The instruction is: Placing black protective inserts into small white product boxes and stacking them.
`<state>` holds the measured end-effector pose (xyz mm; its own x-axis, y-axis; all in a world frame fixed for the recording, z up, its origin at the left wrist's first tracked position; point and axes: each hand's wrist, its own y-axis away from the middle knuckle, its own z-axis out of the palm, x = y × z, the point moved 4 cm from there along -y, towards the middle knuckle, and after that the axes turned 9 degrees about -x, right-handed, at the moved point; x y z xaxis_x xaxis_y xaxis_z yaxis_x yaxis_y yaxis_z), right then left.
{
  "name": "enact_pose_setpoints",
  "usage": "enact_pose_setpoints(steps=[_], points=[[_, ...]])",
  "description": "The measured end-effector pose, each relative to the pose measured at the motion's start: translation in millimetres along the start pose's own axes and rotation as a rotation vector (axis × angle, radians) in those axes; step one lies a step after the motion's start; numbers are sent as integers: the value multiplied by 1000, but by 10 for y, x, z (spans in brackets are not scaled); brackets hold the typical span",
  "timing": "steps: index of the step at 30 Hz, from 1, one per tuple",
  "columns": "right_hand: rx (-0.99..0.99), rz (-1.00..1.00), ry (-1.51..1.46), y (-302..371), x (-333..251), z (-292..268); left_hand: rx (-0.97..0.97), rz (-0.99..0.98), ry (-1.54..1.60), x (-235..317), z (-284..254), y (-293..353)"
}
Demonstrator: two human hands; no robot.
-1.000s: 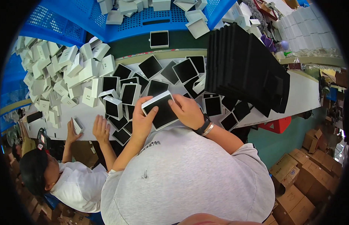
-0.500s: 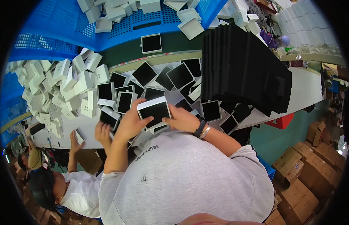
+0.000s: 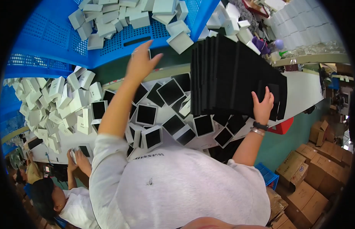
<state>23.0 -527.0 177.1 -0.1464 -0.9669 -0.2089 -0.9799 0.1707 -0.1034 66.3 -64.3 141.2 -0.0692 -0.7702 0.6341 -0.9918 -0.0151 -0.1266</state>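
Note:
My left hand (image 3: 140, 63) reaches over the ledge by the blue crate, fingers apart and slightly blurred. Behind it, mostly hidden, is a white box with a black inside. My right hand (image 3: 263, 104) rests fingers spread on the near right end of a leaning stack of black sheets (image 3: 231, 76), touching a smaller black piece on it. Between my arms lie several open white boxes with black insides, among them one box (image 3: 146, 114) near the middle and another box (image 3: 152, 138) by my shirt.
A heap of closed white boxes (image 3: 57, 101) covers the table's left. The blue perforated crate (image 3: 66, 42) at the back holds more white boxes. A co-worker's hands (image 3: 80, 162) handle a small white thing at left. Cardboard cartons (image 3: 299, 191) stand on the floor at right.
Both hands have let go of the white box with a black inside, which now lies near my shirt. My left hand went up toward the crate, my right to the black stack.

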Motion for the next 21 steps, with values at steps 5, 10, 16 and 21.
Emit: enact_pose_setpoints(steps=[5, 10, 16, 21], points=[[144, -188, -374, 227, -397, -157, -11, -267, 173, -716, 1176, -711], [130, -248, -918, 670, -966, -377, 299, -176, 176, -195, 791, -437], [-105, -859, -655, 1096, -2189, -361, 197, -286, 728, 496, 48, 1235], [-288, -1270, -449, 1525, -2596, -395, 226, -379, 1233, 710, -407, 2061]])
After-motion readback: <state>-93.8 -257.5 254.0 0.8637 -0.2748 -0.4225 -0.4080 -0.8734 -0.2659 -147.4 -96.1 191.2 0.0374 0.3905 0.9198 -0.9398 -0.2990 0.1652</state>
